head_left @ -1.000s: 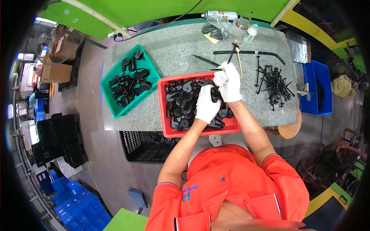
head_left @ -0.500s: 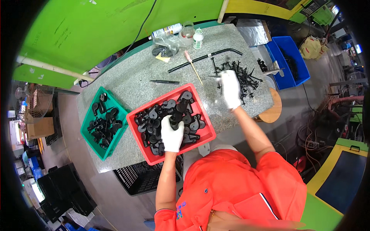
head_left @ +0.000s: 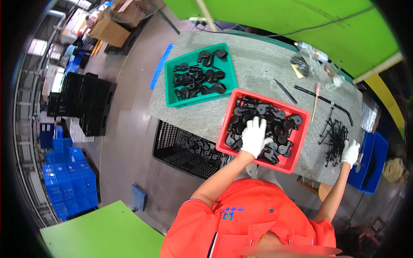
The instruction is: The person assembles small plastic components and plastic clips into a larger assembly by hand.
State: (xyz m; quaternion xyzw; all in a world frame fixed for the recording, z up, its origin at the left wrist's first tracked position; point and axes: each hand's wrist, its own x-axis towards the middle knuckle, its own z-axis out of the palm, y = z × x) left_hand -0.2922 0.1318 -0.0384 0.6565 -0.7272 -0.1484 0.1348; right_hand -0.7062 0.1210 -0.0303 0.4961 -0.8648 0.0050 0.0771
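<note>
My left hand (head_left: 255, 136), in a white glove, rests on black plastic parts (head_left: 279, 139) with round, wheel-like ends. They fill a red tray (head_left: 297, 160) at the front of the stone-topped table. Its fingers are stretched out and the thumb stands apart; no part shows in its grasp. Off to the right, my gloved right hand (head_left: 350, 152) is at the edge of a heap of thin black stemmed pieces (head_left: 334, 139). Its fingers look apart, with nothing visible between them. Left of the red tray, a green tray (head_left: 234, 77) holds more black parts (head_left: 202, 76).
A black marker-like stick (head_left: 285, 91), a screwdriver (head_left: 316, 101) and a bent black rod (head_left: 329, 102) lie behind the red tray. Bottles (head_left: 334, 82) stand farther back. Below the table's edge sits a black crate (head_left: 172, 157) of parts; a blue bin (head_left: 369, 165) is at the right.
The view has swung left, showing more floor and the black crate. My left hand has spread its fingers among the parts. My right hand has shifted to the heap's near right edge.
</note>
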